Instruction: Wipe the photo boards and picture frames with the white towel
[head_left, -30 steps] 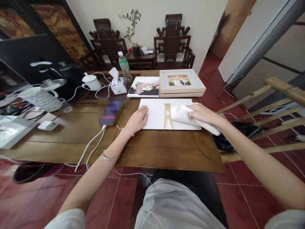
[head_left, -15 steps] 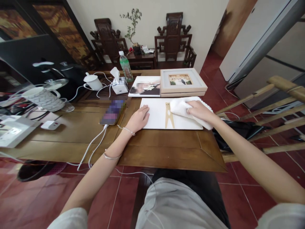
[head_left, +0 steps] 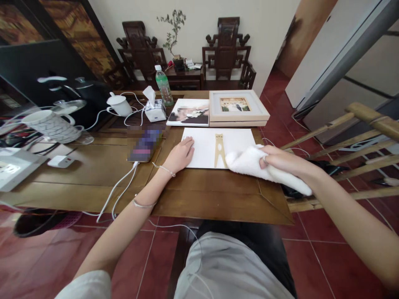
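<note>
A white rectangular board (head_left: pixel 202 145) lies on the wooden table before me. Near its middle is a tan, cat-shaped flat piece (head_left: pixel 219 150) with two legs and an oval hole; I cannot tell whether it is fixed to the board. My left hand (head_left: pixel 182 153) rests flat on the board's left end, fingers stretched out. In my right hand (head_left: pixel 276 160) is a bunched white cloth (head_left: pixel 246 162), gripped between thumb and fingers. The cloth covers the board's near right corner and hangs past the table's right side.
Behind the board lie a photo print (head_left: pixel 188 113) and a framed picture (head_left: pixel 238 107). A phone (head_left: pixel 145 145) with a white cable is at left, near a tissue box (head_left: pixel 155 111), a bottle (head_left: pixel 163 86) and mugs. A wooden chair (head_left: pixel 368 114) stands to the right.
My right hand has drawn the cloth toward me and to the right, uncovering the board's far right part. My left hand has stayed in place on the board.
</note>
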Tool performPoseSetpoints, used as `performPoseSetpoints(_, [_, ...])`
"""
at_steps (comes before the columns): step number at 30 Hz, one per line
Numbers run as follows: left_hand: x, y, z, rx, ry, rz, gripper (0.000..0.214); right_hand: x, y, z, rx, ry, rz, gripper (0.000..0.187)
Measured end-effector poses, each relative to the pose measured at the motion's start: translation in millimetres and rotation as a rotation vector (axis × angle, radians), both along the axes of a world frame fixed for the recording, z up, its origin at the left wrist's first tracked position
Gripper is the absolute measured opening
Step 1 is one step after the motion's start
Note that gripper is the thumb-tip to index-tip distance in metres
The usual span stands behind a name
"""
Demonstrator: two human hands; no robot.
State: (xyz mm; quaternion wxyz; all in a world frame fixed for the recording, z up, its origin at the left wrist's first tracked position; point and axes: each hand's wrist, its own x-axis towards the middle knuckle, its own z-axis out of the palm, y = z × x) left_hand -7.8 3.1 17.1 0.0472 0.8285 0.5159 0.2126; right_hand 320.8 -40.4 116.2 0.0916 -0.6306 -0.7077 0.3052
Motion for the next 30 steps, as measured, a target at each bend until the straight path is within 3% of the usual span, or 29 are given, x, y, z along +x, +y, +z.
performPoseSetpoints(8, [-0.8,0.8,0.1,-0.027,0.014,0.018,0.039,-31.9,92.4,-21.3,0.11,0.223,-0.168,0.021])
performPoseSetpoints(11, [-1.1,1.6,-0.7,-0.026,0.014,0.014,0.039,-52.0,110.6,-26.8,0.17,0.255,-0.213,0.02])
performPoseSetpoints(13, [-1.6,2.0,-1.1,-0.025,0.007,0.012,0.038,-66.9,111.6,-27.5,0.212,0.256,-0.164,0.022])
performPoseSetpoints(17, [-2.3,1.8,0.1,-0.032,-0.002,0.008,0.039,-93.6,90.9,-26.5,0.285,0.095,0.146,0.032])
performPoseSetpoints(22, [-1.1,0.8,1.1,-0.029,0.008,0.009,0.04,-102.7,38.3,-31.9,0.321,-0.187,0.48,0.046])
performPoseSetpoints(27, [0.2,1.1,-1.4,-0.006,-0.001,0.004,0.037,-89.4,-25.6,-33.4,0.251,-0.124,0.636,0.047])
performPoseSetpoints(30, [0.0,1.5,-2.2,0.002,-0.005,-0.004,0.036,-84.9,-47.9,-30.6,0.234,-0.087,0.668,0.043])
